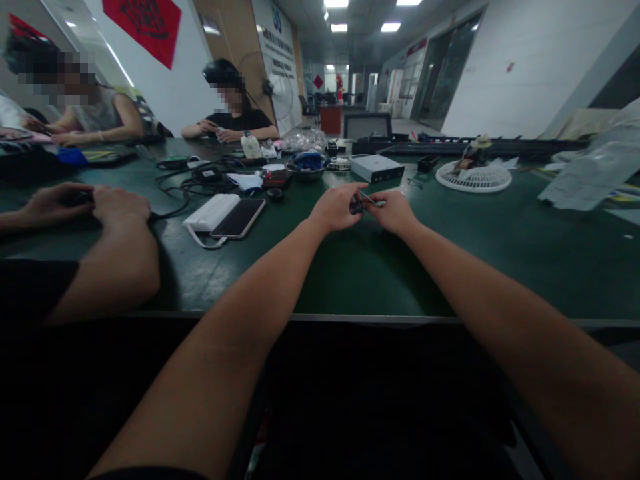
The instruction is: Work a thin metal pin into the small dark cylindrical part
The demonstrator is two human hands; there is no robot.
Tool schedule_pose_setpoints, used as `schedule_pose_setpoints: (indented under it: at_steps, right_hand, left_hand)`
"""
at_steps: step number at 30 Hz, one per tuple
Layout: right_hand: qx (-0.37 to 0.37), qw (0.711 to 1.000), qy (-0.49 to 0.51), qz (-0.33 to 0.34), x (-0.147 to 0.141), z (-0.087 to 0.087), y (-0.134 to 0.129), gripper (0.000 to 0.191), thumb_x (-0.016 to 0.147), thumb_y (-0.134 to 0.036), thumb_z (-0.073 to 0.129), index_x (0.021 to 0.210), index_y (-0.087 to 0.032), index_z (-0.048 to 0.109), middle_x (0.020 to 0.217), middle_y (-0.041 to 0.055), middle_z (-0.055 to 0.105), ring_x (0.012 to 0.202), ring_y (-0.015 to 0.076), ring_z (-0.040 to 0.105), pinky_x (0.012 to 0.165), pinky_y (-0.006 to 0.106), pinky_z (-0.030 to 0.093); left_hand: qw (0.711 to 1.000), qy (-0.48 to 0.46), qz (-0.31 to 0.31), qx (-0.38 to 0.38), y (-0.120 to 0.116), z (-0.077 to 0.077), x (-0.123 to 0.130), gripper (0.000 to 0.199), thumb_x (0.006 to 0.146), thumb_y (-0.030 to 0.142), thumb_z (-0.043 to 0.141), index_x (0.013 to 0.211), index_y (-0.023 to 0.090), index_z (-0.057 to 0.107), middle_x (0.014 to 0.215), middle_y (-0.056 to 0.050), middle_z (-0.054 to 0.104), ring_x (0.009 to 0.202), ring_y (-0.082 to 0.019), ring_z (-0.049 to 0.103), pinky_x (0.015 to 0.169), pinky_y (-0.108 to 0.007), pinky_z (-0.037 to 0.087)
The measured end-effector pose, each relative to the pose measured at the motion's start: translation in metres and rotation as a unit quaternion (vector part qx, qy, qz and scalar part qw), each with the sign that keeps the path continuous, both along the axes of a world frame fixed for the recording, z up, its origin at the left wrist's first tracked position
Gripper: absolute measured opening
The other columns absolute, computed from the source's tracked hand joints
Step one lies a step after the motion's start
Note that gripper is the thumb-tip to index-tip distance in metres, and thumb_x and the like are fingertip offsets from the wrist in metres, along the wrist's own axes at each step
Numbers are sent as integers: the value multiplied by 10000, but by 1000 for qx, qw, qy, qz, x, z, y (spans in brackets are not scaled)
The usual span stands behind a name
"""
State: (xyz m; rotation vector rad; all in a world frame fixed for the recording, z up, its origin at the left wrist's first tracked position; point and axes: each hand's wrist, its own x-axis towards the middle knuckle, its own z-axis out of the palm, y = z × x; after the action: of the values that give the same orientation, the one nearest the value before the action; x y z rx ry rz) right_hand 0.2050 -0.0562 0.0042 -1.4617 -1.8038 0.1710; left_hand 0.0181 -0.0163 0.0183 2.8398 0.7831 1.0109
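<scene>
Both my hands meet just above the green table, in the middle of the view. My left hand is closed around a small dark part, whose kind I cannot make out. In the pinched fingers of my right hand is a thin metal rod, slanting toward the dark part. Whether the rod touches that part is too small to tell. A white and silver box, like a disc drive, lies just beyond my hands.
A phone with a white cable and white block lies left of my hands. Black cables and a metal bowl sit behind. A white fan grille lies right. A neighbour's hands work at left; two people sit across.
</scene>
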Motion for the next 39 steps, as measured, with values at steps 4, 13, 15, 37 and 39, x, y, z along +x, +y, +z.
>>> schedule_pose_setpoints:
  at_steps: [4,13,15,37,39]
  right_hand:
    - [-29,1000,-2,9,-1,-1,1,277,882,-330,633,1017,-163,806,703,57,717,613,190,616,635,306,450]
    - [-87,995,5,57,-1,-3,-4,344,912,-376,589,1098,-168,791,473,-16,571,437,153,543,543,279,436]
    - [-84,994,7,66,-1,-3,-4,346,911,-365,587,1131,-184,783,509,-12,602,445,156,556,553,285,446]
    - [-42,999,18,-1,2,1,1,376,772,-292,767,1125,-164,774,776,58,718,621,188,631,647,342,495]
    - [-40,999,9,-9,7,1,2,346,753,-263,777,1084,-164,790,786,66,719,647,195,638,663,351,500]
  left_hand:
    - [1000,3,9,0,0,0,0,631,752,159,676,1368,117,547,1119,-97,718,1092,-274,665,973,-380,515]
    - [1000,-6,13,-1,2,0,-2,611,752,128,668,1354,124,564,1210,-112,698,1121,-263,655,989,-373,511]
    - [1000,-9,23,-5,4,-1,-2,606,758,137,668,1355,123,567,1205,-112,704,1121,-260,658,994,-370,510]
    - [988,30,149,-9,13,-11,-11,338,806,250,703,1129,187,629,1045,-129,723,975,-308,682,842,-419,545]
    - [986,22,163,-12,15,-12,-13,329,795,233,707,1111,192,624,1039,-124,724,960,-300,683,833,-413,547]
